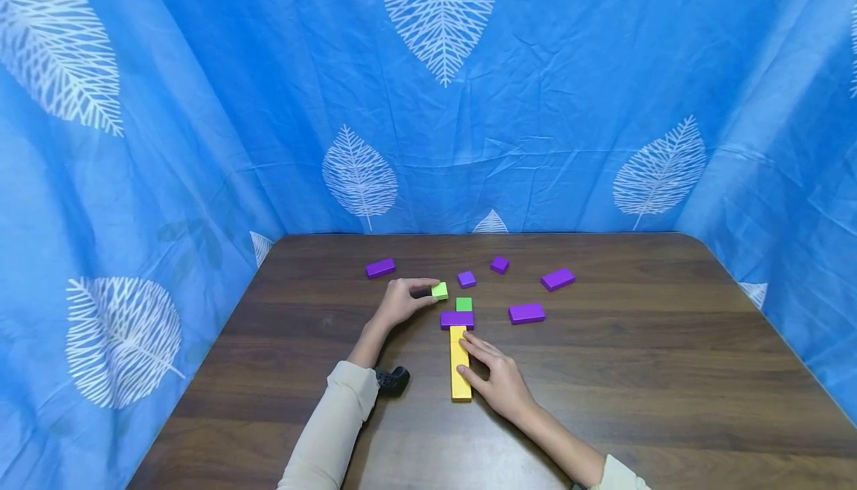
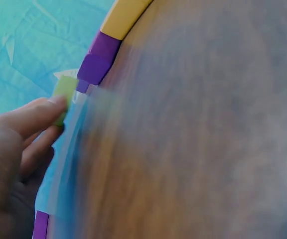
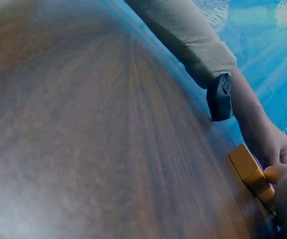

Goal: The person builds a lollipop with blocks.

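Note:
My left hand (image 1: 399, 302) pinches a light green block (image 1: 440, 291) between thumb and fingers, left of a green block (image 1: 464, 304). In the left wrist view the light green block (image 2: 66, 94) sits at the fingertips. A purple block (image 1: 457, 320) lies crosswise, touching the green block behind it and the far end of a yellow row (image 1: 460, 378) in front. My right hand (image 1: 501, 380) rests its fingertips and thumb along the right side of that row. In the right wrist view the yellow row (image 3: 247, 167) is partly hidden by the right hand.
Behind and to the right on the brown wooden table (image 1: 636, 371) lie small purple blocks (image 1: 466, 279) and longer purple blocks (image 1: 527, 314). Another purple block (image 1: 380, 268) is at the back left. A blue leaf-patterned curtain (image 1: 556, 103) hangs beyond the table's edge.

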A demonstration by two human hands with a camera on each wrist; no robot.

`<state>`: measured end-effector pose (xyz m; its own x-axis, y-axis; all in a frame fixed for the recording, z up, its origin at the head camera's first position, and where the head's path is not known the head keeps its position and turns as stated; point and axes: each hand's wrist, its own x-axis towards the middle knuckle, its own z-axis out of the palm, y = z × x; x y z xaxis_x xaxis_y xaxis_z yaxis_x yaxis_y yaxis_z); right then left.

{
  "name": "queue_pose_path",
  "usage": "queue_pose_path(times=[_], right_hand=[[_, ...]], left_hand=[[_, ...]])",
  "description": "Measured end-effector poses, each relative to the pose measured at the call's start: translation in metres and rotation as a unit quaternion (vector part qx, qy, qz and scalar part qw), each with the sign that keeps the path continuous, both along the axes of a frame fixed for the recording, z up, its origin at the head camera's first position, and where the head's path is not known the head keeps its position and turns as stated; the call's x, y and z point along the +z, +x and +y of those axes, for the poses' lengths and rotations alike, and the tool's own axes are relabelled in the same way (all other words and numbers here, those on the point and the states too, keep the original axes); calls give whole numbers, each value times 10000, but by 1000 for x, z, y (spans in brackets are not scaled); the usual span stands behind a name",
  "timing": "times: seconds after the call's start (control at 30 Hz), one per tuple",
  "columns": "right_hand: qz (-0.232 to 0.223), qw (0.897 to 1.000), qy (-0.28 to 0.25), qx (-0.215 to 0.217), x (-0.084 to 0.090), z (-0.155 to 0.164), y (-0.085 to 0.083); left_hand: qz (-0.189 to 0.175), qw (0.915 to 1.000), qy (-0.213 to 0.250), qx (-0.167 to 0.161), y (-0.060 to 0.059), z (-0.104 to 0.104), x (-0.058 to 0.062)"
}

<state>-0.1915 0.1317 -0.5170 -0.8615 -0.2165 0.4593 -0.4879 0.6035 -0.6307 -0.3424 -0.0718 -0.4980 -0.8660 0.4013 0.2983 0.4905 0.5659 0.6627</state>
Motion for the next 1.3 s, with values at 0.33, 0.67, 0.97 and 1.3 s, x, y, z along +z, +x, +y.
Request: queue_pose_path(times=[0.33, 0.67, 0.97, 1.3], right_hand=[[3, 10000, 51, -18, 0, 0, 0], [-54, 9999, 80, -39, 0, -2, 1], [-34, 10000, 83, -21, 0, -2, 1], [-8, 9999, 103, -23, -1, -2, 1]], left_hand=[[-356, 9972, -394, -526, 4, -2, -2], [-542, 9980, -17, -330, 3, -1, -7], [-386, 9980, 35, -503, 4, 8, -8], [-545, 9958, -3, -730, 6, 9, -7]])
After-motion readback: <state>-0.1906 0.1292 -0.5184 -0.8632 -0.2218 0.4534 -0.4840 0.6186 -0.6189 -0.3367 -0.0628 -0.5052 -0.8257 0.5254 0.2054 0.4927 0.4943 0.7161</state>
